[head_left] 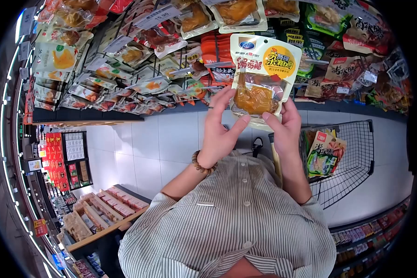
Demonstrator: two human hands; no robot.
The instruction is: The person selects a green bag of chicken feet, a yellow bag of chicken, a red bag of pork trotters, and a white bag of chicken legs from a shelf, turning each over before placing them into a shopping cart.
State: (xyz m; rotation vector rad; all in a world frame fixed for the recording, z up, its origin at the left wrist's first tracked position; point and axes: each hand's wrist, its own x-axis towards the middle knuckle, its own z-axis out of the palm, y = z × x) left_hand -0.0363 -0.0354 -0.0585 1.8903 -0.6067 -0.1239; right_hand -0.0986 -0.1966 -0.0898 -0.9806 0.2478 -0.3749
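Note:
A cream-coloured vacuum pack of chicken leg (262, 69), with a yellow circle and a blue oval logo, is held up in front of the hanging packs. Through its window a browned piece of meat shows. My left hand (220, 134) grips the pack's lower left edge, thumb in front and fingers partly hidden behind it. At the lower right corner, my right hand (286, 127) pinches the pack with its thumb on the front. A beaded bracelet (204, 163) circles my left wrist.
Racks of hanging snack packs (167, 37) stretch across the front, with price tags (157, 17) on the rails. To my right stands a wire shopping cart (356, 160) containing packaged food (326, 150). A display bin of boxes (104, 211) is on the left.

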